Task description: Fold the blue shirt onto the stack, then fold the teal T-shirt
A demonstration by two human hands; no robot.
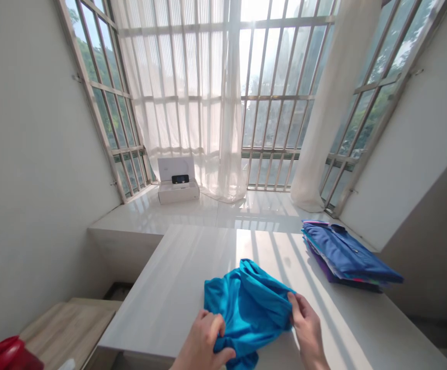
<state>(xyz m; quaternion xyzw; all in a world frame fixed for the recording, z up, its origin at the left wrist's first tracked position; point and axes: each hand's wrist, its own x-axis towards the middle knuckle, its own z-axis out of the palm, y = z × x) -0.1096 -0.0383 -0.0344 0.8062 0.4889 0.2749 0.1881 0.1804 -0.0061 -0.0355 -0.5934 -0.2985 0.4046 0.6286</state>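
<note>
turquoise garment [246,303] — bunched on the white desk [185,267], lying between the two grips, long axis running from grip to grip; both equally near.
left grip [204,341]: clenched on its near left edge.
right grip [308,329]: pinching its right edge.
stack of folded clothes [347,254] — beyond and outward of the right grip, well apart.
white box [178,192] — far beyond the left grip, on the window ledge [246,205], lid raised, dark device [180,179] in its open top.

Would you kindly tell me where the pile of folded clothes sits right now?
In the head view, the pile of folded clothes lies at the right edge of the white table, beyond the right hand.
</note>
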